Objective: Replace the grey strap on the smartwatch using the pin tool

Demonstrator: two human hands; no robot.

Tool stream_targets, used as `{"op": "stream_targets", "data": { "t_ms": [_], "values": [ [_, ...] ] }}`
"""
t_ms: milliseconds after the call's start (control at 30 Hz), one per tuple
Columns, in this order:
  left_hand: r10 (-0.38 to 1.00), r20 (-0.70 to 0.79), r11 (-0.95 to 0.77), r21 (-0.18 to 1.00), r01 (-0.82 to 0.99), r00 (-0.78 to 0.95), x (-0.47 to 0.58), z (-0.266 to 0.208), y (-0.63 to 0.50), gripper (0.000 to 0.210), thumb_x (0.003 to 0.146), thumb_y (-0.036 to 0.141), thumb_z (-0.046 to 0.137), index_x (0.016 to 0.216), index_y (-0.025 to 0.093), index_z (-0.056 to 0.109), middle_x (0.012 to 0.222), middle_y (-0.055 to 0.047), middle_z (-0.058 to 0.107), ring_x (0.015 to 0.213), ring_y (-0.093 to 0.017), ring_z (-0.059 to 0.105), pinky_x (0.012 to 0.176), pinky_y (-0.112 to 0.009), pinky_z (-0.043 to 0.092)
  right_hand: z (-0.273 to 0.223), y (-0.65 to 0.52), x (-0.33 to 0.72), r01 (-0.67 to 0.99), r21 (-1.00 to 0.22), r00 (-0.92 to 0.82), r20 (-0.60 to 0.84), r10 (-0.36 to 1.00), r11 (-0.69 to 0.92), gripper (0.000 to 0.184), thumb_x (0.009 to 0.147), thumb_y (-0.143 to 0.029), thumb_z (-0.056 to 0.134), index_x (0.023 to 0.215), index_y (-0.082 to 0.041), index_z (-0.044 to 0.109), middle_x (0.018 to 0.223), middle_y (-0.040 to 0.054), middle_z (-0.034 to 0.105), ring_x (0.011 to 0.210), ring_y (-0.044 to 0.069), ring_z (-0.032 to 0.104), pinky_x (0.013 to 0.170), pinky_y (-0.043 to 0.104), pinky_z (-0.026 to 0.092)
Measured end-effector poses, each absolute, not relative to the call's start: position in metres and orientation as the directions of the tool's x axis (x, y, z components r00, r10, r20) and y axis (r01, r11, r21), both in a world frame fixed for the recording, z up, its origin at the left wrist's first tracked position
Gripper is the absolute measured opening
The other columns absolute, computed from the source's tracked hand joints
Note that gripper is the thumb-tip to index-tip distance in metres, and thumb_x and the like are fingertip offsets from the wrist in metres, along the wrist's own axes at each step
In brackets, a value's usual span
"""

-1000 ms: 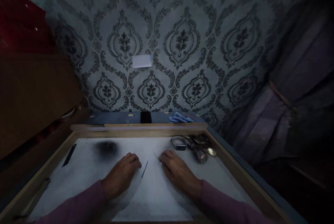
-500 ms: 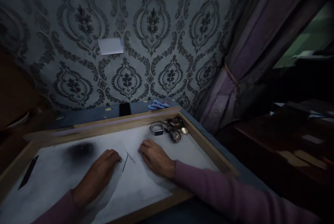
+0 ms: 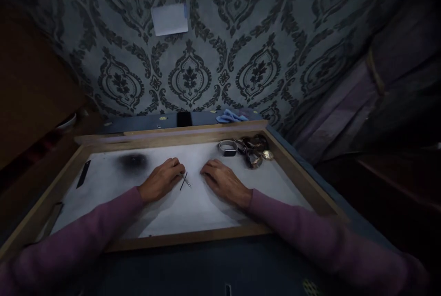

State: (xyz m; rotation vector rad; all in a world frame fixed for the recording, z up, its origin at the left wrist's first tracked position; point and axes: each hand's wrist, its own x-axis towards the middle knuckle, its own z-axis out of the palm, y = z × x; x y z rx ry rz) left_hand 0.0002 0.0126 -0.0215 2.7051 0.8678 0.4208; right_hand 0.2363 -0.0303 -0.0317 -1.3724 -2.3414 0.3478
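Observation:
My left hand (image 3: 161, 179) is over the white board (image 3: 193, 215), its fingers bent and closed at the upper end of a thin silver tool (image 3: 186, 180). The tool crosses a thin dark rod (image 3: 182, 185). Across from it, my right hand (image 3: 225, 182) rests on the board with fingers loosely curved; nothing shows in it. Beyond the right hand lie a wristwatch with a rectangular face (image 3: 229, 152), a brown, shiny round piece (image 3: 254, 160) and a round gold-coloured piece (image 3: 268, 155), close together.
A raised wooden frame (image 3: 206, 234) borders the board. A dark flat strip (image 3: 83, 173) and a black smudge (image 3: 133, 162) are at the left. Behind the frame lie a black phone-like slab (image 3: 184, 119) and a blue cloth (image 3: 230, 116). A patterned wall (image 3: 189, 75) stands behind.
The view has tilted down and shifted left. My left fingers have come onto the silver tool, which lay apart from them before and now crosses the dark rod. My right hand stays beside it.

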Motion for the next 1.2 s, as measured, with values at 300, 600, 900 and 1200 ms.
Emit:
{"op": "stream_targets", "data": {
  "t_ms": [300, 600, 900, 1200],
  "values": [
    [0.583, 0.148, -0.779, 0.380, 0.498, 0.799, -0.002, -0.021, 0.020, 0.012, 0.094, 0.015, 0.044, 0.084, 0.020, 0.048, 0.088, -0.004, 0.053, 0.083, -0.019, 0.049, 0.073, -0.031, 0.041, -0.035, -0.016, 0.242, 0.613, -0.709, -0.308, 0.192, 0.932, 0.349, 0.019, 0.088, -0.015, 0.052, 0.095, -0.015, 0.070, 0.090, 0.0071, 0.072, 0.079, 0.019, 0.064, 0.071, 0.030, 0.048],
    [0.624, 0.130, -0.680, 0.576, 0.454, 0.770, 0.010, -0.017, 0.012, 0.015, 0.093, 0.019, 0.040, 0.082, 0.020, 0.049, 0.077, 0.001, 0.054, 0.070, -0.014, 0.050, 0.066, -0.026, 0.039, -0.025, -0.024, 0.229, 0.628, -0.646, -0.440, 0.165, 0.883, 0.433, 0.018, 0.088, -0.013, 0.058, 0.098, -0.013, 0.073, 0.091, 0.0085, 0.070, 0.081, 0.018, 0.064, 0.072, 0.028, 0.046],
    [0.700, 0.147, -0.528, 0.765, 0.368, 0.699, 0.039, -0.011, 0.013, 0.005, 0.089, 0.019, 0.049, 0.086, 0.017, 0.051, 0.072, 0.002, 0.058, 0.064, -0.012, 0.053, 0.058, -0.021, 0.040, -0.024, -0.026, 0.233, 0.674, -0.574, -0.462, 0.162, 0.872, 0.464, 0.016, 0.091, -0.016, 0.058, 0.085, -0.016, 0.072, 0.081, 0.0034, 0.066, 0.071, 0.014, 0.058, 0.064, 0.025, 0.039],
    [0.496, 0.208, -0.787, 0.518, 0.335, 0.843, 0.031, -0.024, -0.002, 0.029, 0.100, 0.017, 0.036, 0.116, 0.017, 0.060, 0.104, -0.009, 0.063, 0.098, -0.021, 0.055, 0.086, -0.035, 0.047, -0.029, -0.029, 0.273, 0.629, -0.718, -0.272, 0.158, 0.949, 0.299, 0.033, 0.093, -0.031, 0.055, 0.069, -0.015, 0.071, 0.072, 0.0027, 0.056, 0.072, 0.016, 0.053, 0.065, 0.028, 0.038]
  ]
}}
